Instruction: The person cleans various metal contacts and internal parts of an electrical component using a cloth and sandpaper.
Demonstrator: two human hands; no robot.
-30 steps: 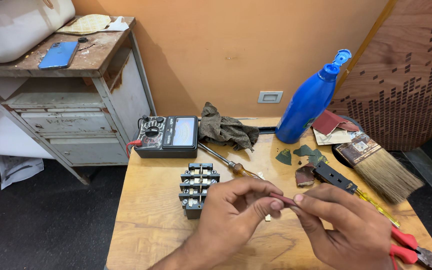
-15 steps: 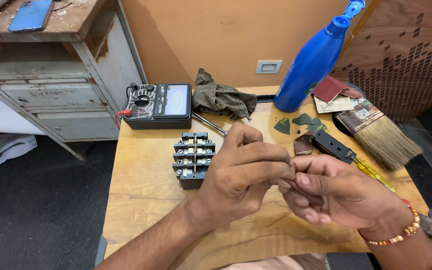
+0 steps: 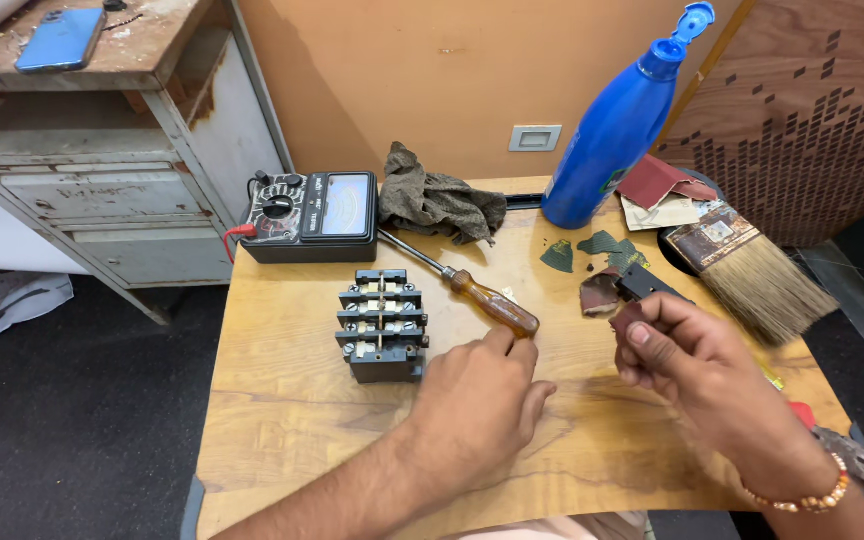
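My left hand (image 3: pixel 482 395) lies palm down on the wooden table (image 3: pixel 282 400), its fingertips touching the end of a screwdriver's (image 3: pixel 492 303) brown handle without closing round it. Left of it stands a black terminal block (image 3: pixel 382 325) with rows of screws. My right hand (image 3: pixel 697 370) is curled, thumb and fingers pinching a small dark red scrap (image 3: pixel 625 318) that looks like sandpaper. Loose sandpaper pieces (image 3: pixel 600 292) and a black tool handle (image 3: pixel 642 282) lie just beyond that hand.
At the table's back are an analogue multimeter (image 3: pixel 312 215), a crumpled rag (image 3: pixel 440 205) and a blue bottle (image 3: pixel 622 130). A paintbrush (image 3: pixel 752 270) and sandpaper sheets (image 3: pixel 662 190) lie right; red-handled pliers (image 3: pixel 842 445) near the right edge. A metal cabinet (image 3: pixel 102 190) holding a phone (image 3: pixel 60 40) stands left.
My hands were together, working one small thing between their fingers. They have parted: the left hand dropped to the table by the screwdriver handle, the right moved right, keeping the scrap.
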